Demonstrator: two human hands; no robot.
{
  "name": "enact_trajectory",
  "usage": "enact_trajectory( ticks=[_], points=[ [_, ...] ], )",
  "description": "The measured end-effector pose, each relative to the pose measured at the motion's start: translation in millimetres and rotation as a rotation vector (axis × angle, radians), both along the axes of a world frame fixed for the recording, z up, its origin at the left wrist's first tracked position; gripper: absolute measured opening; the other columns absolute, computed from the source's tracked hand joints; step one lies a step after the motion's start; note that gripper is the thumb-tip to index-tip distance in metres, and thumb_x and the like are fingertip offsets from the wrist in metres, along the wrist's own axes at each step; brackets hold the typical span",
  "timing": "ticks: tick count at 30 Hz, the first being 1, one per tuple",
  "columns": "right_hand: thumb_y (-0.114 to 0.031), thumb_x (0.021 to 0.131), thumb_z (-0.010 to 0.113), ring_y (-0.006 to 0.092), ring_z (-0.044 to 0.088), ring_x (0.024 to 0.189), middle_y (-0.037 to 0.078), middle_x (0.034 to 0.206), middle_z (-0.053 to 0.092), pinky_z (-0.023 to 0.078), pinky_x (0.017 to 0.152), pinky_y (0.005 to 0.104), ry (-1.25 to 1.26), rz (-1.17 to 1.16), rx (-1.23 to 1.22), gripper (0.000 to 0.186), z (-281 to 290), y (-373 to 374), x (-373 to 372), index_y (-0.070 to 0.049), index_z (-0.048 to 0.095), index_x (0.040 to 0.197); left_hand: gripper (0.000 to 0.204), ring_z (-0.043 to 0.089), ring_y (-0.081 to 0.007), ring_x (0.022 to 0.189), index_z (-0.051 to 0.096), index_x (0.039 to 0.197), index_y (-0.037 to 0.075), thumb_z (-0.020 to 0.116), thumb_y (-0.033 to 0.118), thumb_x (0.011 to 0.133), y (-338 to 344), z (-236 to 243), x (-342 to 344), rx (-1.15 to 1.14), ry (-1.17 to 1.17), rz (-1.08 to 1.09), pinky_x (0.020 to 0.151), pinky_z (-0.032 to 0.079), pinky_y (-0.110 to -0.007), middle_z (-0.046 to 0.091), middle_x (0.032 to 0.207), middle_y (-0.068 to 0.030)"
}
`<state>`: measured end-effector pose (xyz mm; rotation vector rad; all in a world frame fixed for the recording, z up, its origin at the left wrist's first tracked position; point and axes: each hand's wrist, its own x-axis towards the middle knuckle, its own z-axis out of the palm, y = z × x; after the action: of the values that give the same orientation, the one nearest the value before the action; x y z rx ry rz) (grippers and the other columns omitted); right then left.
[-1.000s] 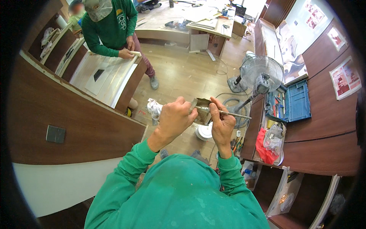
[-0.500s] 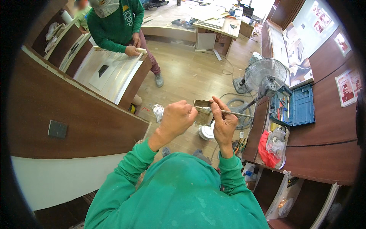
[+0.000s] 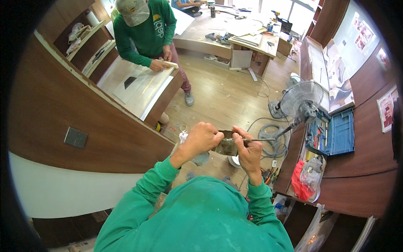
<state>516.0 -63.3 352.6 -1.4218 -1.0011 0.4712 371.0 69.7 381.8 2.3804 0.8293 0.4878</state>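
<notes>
In front of my chest, both hands meet at a small, stained grey metal box-like piece (image 3: 226, 147). My left hand (image 3: 200, 140) is closed in a fist, its fingertips pinching the piece's left edge. My right hand (image 3: 248, 154) grips its right side, thumb on the near face. A thin metal rod (image 3: 265, 139) sticks out to the right past my right thumb; where its other end goes is hidden by my fingers. Below the hands, a white tub (image 3: 234, 161) on the floor shows in part.
A co-worker (image 3: 145, 38) in green leans over a wooden panel (image 3: 147, 88) at the far left. On the right stand a fan (image 3: 302, 101) and an open blue toolbox (image 3: 341, 132), with a coiled hose (image 3: 275, 145) on the floor. A cluttered workbench (image 3: 262, 44) is at the back.
The whole view has shifted, with surroundings moving right and down. Both hands still hold the metal piece, which is tilted a little differently. The co-worker's hands have moved slightly on the panel's edge.
</notes>
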Motion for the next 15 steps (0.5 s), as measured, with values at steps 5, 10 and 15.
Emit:
enact_trajectory(
  ticks=[5, 10, 15],
  points=[
    [-0.019, 0.096, 0.069, 0.0232, 0.075, 0.095, 0.018, 0.108, 0.077, 0.056, 0.085, 0.0325, 0.047, -0.029, -0.101, 0.028, -1, 0, 1, 0.000, 0.074, 0.117, 0.035, 0.056, -0.0277, 0.043, 0.063, 0.067, -0.006, 0.061, 0.024, 0.083, -5, -6, 4, -0.094, 0.023, 0.031, 0.050, 0.046, -0.043, 0.050, 0.056, -0.0270],
    [-0.020, 0.098, 0.068, 0.0130, 0.070, 0.088, 0.010, 0.100, 0.078, 0.055, 0.078, 0.0278, 0.034, -0.117, -0.107, 0.029, -3, -10, 16, -0.001, 0.075, 0.118, 0.042, 0.066, -0.0218, 0.053, 0.077, 0.082, -0.002, 0.078, 0.040, 0.086, 0, -4, -3, -0.391, 0.047, 0.068, 0.056, 0.052, -0.038, 0.062, 0.055, -0.0151],
    [-0.027, 0.099, 0.068, 0.0095, 0.068, 0.083, 0.010, 0.091, 0.078, 0.054, 0.077, 0.0266, 0.193, -0.147, -0.115, 0.032, -4, -17, 29, -0.003, 0.075, 0.119, 0.097, 0.065, -0.0130, 0.068, 0.056, 0.143, 0.006, 0.099, 0.035, 0.061, -2, -1, -8, -0.286, -0.047, -0.178, 0.060, 0.053, -0.029, 0.073, 0.100, -0.0088]
  ],
)
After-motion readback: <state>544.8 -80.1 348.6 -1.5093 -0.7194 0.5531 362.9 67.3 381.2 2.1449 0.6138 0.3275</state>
